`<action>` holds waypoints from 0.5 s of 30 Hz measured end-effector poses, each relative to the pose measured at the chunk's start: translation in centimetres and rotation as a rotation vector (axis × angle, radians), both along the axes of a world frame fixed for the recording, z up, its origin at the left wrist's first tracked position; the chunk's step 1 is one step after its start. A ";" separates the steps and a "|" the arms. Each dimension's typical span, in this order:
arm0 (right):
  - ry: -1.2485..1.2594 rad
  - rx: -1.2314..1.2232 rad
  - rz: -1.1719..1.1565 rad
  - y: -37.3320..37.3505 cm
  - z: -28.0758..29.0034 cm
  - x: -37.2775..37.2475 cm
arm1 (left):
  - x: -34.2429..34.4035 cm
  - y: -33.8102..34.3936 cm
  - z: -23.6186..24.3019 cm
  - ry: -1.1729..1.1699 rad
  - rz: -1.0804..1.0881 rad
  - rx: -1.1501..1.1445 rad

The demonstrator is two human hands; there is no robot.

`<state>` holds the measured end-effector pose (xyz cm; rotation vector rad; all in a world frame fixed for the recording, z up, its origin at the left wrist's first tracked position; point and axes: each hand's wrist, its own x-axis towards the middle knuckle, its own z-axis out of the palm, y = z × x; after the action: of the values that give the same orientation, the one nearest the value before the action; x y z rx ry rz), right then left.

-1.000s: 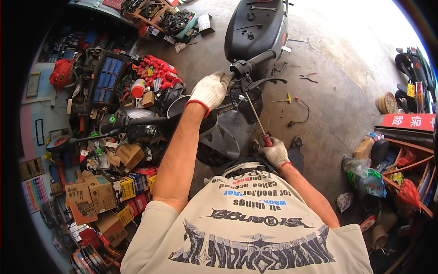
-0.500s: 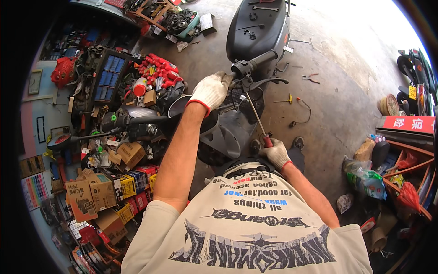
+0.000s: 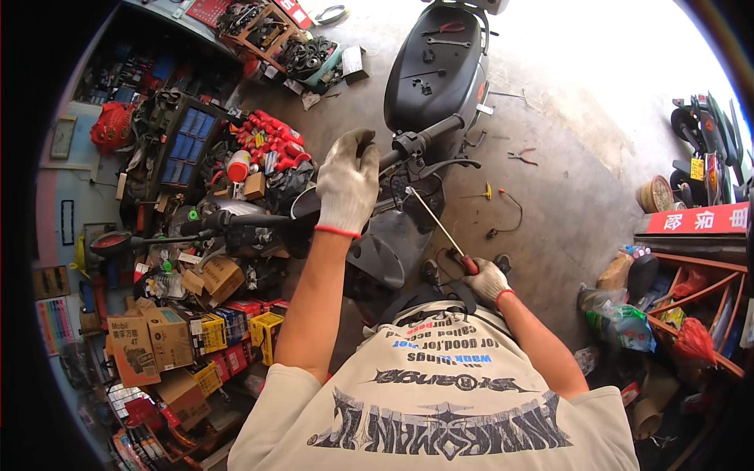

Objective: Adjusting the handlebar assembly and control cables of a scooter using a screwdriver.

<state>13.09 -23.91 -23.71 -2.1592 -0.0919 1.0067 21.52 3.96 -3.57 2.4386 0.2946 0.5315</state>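
My left hand, in a white knit glove with a red cuff, is raised just left of the handlebar. Its fingers curl loosely, apart from the thumb, and I see nothing held. My right hand, also gloved, grips the red handle of a long screwdriver close to my waist. The shaft slants up and left, its tip below the brake lever. Beneath lies the scooter's dark front bodywork. The black seat carries a wrench, red-handled pliers and small black parts.
On the floor to the right lie pliers, a yellow-handled tool and a cable. Cardboard boxes and red bottles crowd the left. A mirror juts left; a shelf stands at right.
My left hand has let go of the handlebar and drawn back to the left. The screwdriver stays in my right hand, which has shifted slightly right and down. The view has shifted too.
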 end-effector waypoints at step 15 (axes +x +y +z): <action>0.304 0.689 -0.901 -11.7 -5.5 3.6 | -9.3 -7.3 -10.5 0.320 0.272 -0.319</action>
<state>16.65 -35.62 -29.25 -1.1770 0.5529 0.6077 12.22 -3.33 -14.02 2.1735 0.7906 0.1823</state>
